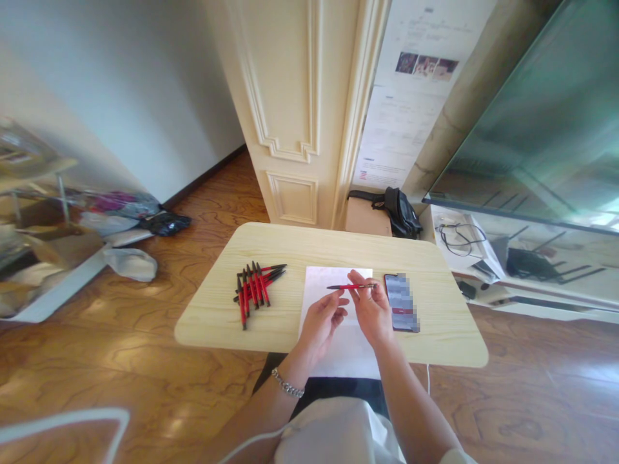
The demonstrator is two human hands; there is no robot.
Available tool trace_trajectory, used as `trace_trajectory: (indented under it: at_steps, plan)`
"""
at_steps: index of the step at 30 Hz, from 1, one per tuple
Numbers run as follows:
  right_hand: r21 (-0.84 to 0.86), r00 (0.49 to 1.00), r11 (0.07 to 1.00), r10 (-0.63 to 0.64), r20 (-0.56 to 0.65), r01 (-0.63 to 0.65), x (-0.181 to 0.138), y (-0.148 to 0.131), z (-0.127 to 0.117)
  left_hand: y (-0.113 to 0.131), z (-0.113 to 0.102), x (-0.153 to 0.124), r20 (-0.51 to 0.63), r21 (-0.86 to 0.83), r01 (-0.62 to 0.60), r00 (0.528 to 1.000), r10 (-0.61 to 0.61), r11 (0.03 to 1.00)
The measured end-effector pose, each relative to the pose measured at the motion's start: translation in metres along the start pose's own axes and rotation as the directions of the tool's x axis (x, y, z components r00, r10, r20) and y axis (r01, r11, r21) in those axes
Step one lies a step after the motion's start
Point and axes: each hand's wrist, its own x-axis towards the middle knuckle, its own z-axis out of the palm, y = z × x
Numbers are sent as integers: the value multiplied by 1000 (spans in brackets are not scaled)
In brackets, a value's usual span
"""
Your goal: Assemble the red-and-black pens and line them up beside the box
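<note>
A red and black pen is held level above a white sheet of paper. My right hand pinches its right end, the fingers closed on it. At the dark left part of the pen, the curled fingertips of my left hand close on the barrel from below. The paper lies on a pale wooden table and hangs over the near edge. To the left, several more red and black pens lie in a loose, overlapping pile. Right of my right hand lies a phone with its screen lit and partly blurred.
Behind the table stands a cream panelled door or cabinet. A black bag rests on a pinkish box. On the right are a large screen and a coiled cable. Bags and boxes clutter the left floor.
</note>
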Motion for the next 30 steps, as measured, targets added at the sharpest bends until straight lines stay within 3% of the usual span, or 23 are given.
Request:
trace_trajectory:
  at_steps: [4, 8, 15, 22, 24, 27, 29, 30]
  plan:
    - [-244, 991, 969, -5, 137, 39, -18, 0, -18, 6, 1, 12, -34, -181, 18, 999, -24, 983]
    - [-445, 952, 896, 152, 267, -18, -25, -13, -36, 5, 1, 18, -37, -94, -17, 999, 14, 995]
    - [-650, 970, 743, 241, 37, -160, -8, -22, -45, -5, 9, 24, 23, 272, -105, 994, 103, 957]
    - [-832, 951, 554, 274, 143, -35, 9, -38, -40, -1, 16, 31, 42, 342, -171, 985, 167, 924]
    - [-865, 961, 501, 242, 137, -2, 26, -43, -49, -2, 14, 31, 33, 351, -168, 985, 167, 921]
    - [-895, 991, 445, 135, 21, -42, 69, -50, -70, -3, 5, 28, 7, 408, -172, 983, 185, 897]
    - [-958, 988, 243, 66, -137, -149, 101, -55, -84, -4, -3, 24, 12, 465, -177, 981, 193, 868]
    - [-965, 983, 189, 53, -174, -181, 116, -57, -91, -5, -6, 22, 22, 494, -179, 981, 194, 851]
